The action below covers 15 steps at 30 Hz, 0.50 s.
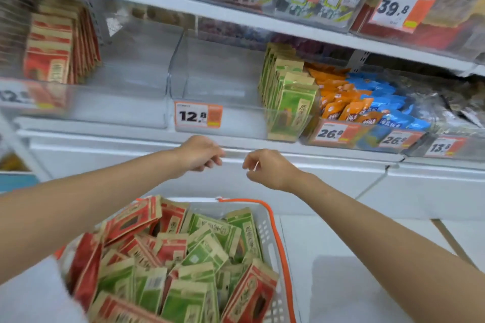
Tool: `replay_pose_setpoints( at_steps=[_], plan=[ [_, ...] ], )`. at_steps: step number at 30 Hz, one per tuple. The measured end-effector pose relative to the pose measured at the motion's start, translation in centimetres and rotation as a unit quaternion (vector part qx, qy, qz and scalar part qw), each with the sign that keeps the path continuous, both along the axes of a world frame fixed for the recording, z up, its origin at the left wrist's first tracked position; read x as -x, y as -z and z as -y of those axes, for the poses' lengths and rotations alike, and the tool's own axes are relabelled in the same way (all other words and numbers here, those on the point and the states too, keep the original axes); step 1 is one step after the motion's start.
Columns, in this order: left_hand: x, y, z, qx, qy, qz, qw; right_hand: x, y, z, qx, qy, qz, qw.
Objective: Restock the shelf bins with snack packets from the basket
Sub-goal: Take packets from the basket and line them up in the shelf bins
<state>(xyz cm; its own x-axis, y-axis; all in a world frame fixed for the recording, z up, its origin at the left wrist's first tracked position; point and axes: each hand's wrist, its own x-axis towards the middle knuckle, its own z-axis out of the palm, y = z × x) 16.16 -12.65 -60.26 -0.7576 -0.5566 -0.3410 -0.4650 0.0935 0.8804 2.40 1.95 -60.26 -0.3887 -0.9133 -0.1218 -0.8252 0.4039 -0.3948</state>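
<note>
A white basket [270, 233] with an orange rim sits low in front of me, piled with red packets [168, 248] and green packets [207, 252]. Above it, my left hand [199, 153] and my right hand [267, 168] hover side by side in front of the shelf edge, fingers loosely curled and holding nothing. A clear bin [217, 78] tagged 12.8 holds a row of upright green packets [288, 97] at its right side. The bin to its left [131, 68] holds upright red packets [55, 50] at its far left.
Orange and blue snack packets [367, 102] fill bins to the right, tagged 26.8 and 13.8. An upper shelf [236, 16] carries seaweed packs and price tags. White cabinet fronts [341, 183] run below the shelf; pale floor lies right of the basket.
</note>
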Motion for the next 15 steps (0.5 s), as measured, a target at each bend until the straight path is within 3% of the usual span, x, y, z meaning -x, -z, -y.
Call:
replay_pose_setpoints(
  at_steps=[7, 12, 15],
  plan=[
    [-7.8, 8.6, 2.1, -0.017, 0.021, 0.181, 0.983, -4.0, 9.7, -0.5, -0.266, -0.012, 0.033, 0.963],
    [-8.0, 9.5, 1.7, -0.002, 0.088, 0.190, 0.978, -7.9, 14.3, -0.6, -0.291, 0.024, 0.124, 0.948],
    [-8.5, 9.8, 1.8, 0.002, 0.098, 0.189, 0.977, -9.8, 15.8, -0.9, -0.274, 0.044, 0.119, 0.953]
  ],
)
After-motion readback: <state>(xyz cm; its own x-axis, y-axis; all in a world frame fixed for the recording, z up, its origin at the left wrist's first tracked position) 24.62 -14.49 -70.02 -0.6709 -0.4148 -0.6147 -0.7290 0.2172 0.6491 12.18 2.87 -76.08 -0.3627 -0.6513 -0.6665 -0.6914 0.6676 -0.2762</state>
